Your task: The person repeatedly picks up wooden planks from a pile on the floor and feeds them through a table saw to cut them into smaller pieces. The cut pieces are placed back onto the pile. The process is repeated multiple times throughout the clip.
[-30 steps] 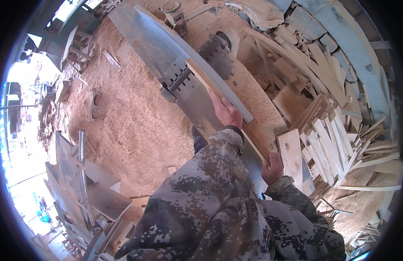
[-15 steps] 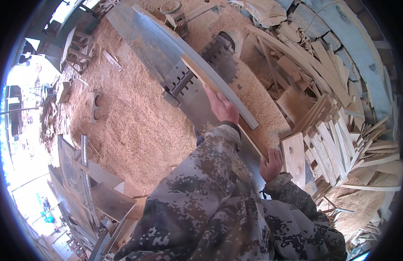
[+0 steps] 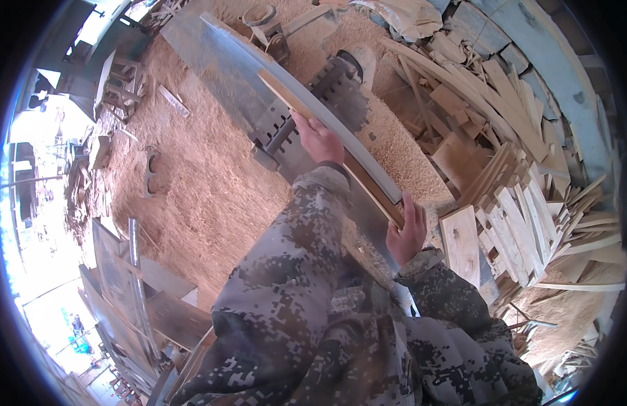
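Note:
A long narrow wooden board lies on the metal bed of a jointer, along its straight metal fence. My left hand presses on the middle of the board with fingers closed over it, beside the slotted cutter opening. At the board's near end, my right hand grips it between thumb and fingers, the fingertips close to the end of the fence. The underside of the board is hidden.
Wood shavings cover the floor to the left. Offcuts and boards are piled at the right, by the jointer. A dark bracket with a round end stands behind the fence. Sheet panels and a metal pipe lean at the lower left.
The board has slid forward along the fence, up and left in view. Both hands have moved with it, still holding it.

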A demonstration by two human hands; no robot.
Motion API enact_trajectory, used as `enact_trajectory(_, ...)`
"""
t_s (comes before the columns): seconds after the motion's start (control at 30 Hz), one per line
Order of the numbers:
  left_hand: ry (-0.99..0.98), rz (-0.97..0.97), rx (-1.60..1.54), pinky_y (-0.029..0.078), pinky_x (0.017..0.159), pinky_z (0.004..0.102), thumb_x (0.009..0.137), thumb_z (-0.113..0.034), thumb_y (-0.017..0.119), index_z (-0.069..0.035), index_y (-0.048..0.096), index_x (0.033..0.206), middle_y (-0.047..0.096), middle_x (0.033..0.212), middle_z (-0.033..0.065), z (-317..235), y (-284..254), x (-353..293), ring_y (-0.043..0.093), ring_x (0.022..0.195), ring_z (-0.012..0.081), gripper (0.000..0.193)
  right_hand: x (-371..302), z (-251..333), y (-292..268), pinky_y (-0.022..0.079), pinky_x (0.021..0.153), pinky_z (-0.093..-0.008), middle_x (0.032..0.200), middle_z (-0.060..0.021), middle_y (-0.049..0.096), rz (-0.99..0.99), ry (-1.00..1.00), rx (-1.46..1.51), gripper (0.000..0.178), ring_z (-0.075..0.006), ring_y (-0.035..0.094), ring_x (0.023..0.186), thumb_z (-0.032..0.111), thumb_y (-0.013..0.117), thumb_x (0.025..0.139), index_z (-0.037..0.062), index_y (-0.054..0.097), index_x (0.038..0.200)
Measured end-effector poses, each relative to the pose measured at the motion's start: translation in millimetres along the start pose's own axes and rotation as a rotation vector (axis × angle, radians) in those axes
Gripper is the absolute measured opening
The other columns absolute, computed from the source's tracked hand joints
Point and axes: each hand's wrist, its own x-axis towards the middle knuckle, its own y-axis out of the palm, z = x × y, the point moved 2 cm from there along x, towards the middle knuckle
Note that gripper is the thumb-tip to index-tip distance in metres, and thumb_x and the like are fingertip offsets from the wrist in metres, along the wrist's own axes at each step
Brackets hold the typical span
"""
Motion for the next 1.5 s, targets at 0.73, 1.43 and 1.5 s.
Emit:
enact_trajectory(0.73,-0.017,0.048,-0.081,0.038,0.123,0.0399,0.115,-0.016,0.037,0.007,0.026,0.166,0.041,0.166,0.0301,-4.1,0.4,15.1,0.045,0.152,0.0405,0.058,-91.8,-17.0,-45.7,0.039,0.125,-0.0472,0.149,-0.0269,0.061,0.001,0.748,1.171,0.039,-0.034,0.056,0.143,-0.004,0.063,0.098,-0.013,0.064,0.136)
enact_trajectory(1.43,0.027,0.048,-0.063,0.041,0.121,0.0417,0.113,-0.014,0.04,0.013,0.035,0.161,0.045,0.161,0.0338,24.6,3.8,140.8,0.05,0.148,0.0429,0.055,-6.6,47.9,7.8,0.018,0.133,-0.0491,0.172,-0.037,0.021,0.132,0.69,1.295,0.055,-0.0382,0.021,0.164,-0.007,0.065,0.098,-0.0141,0.051,0.151)
enact_trajectory(1.5,0.028,0.042,-0.055,0.042,0.12,0.0418,0.113,-0.014,0.041,0.014,0.036,0.16,0.046,0.16,0.0342,26.7,4.2,153.4,0.05,0.147,0.0431,0.055,0.9,51.8,12.3,0.018,0.133,-0.049,0.173,-0.0368,0.02,0.138,0.69,1.313,0.056,-0.0382,0.02,0.165,-0.006,0.065,0.098,-0.014,0.05,0.151)
